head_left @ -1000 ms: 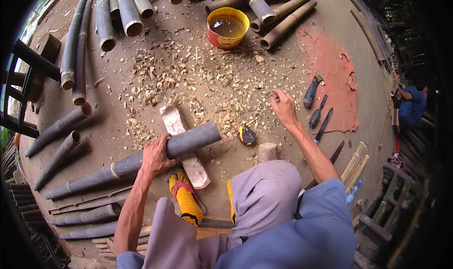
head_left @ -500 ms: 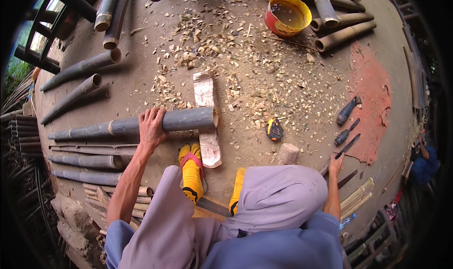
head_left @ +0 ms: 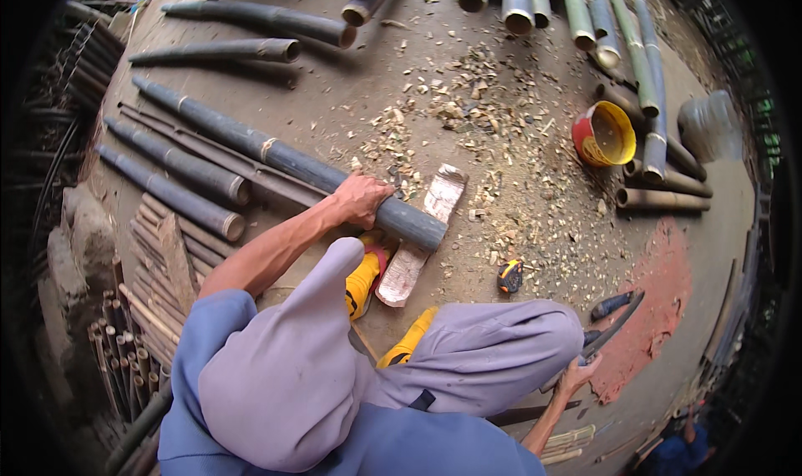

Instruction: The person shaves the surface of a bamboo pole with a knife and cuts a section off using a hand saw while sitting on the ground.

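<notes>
My left hand (head_left: pixel 363 200) is wrapped over a dark bamboo pole (head_left: pixel 309 169) near its thick end. That end lies across a pale, chopped wooden block (head_left: pixel 445 194) on the ground. Low at the right, beside my knee, my right hand (head_left: pixel 576 376) grips a machete (head_left: pixel 616 326) with a long, dark, slightly curved blade pointing up and away. Its handle is mostly hidden by my fingers and leg. Another dark-handled tool (head_left: pixel 610 305) lies just beyond the blade. My yellow-socked foot (head_left: pixel 362 286) is beside the block.
Wood chips (head_left: pixel 501 184) litter the ground ahead. A yellow-black tape measure (head_left: pixel 510 276) lies before my knee. A red and yellow bucket (head_left: pixel 595 138) of brownish liquid stands by bamboo lengths (head_left: pixel 664 200). More poles (head_left: pixel 180 179) lie left. Red material (head_left: pixel 656 309) covers ground at right.
The view has turned, so the pole now slants down to the right. My left hand still holds it near the end. The machete remains in my right hand, beside my knee.
</notes>
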A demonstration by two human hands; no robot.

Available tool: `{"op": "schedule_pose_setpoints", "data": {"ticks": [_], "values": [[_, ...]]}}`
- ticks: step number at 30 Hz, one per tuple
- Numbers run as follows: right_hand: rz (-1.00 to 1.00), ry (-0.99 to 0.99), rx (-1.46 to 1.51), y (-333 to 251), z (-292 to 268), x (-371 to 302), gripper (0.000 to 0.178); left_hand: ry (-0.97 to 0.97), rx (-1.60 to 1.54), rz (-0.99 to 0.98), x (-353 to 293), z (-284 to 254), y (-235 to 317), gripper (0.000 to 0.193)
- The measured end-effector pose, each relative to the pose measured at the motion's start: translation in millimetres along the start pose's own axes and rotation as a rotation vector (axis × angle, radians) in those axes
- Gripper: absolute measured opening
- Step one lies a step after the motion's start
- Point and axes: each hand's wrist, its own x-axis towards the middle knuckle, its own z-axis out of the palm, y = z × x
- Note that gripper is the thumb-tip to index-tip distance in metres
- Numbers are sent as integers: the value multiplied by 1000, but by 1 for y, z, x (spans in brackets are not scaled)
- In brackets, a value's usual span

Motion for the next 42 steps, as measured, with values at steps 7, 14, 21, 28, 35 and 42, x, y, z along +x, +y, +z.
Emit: {"op": "schedule_pose_setpoints", "data": {"ticks": [7,14,21,28,35,42], "values": [[-212,-800,-62,-147,95,-20,47,356,157,39,-21,38,-1,50],[-645,-965,-122,-173,139,-33,40,192,32,-1,-27,21,-32,72],[-774,-896,228,-262,114,-25,43,174,5,-4,-40,12,-42,64],[-682,-1077,-314,-222,147,-10,38,219,26,2,-38,16,-40,63],[-852,-841,336,-255,140,-26,36,172,43,-10,-36,8,-39,65],[-681,-1051,120,-263,130,-22,36,270,30,-31,-45,15,-33,67]]}}
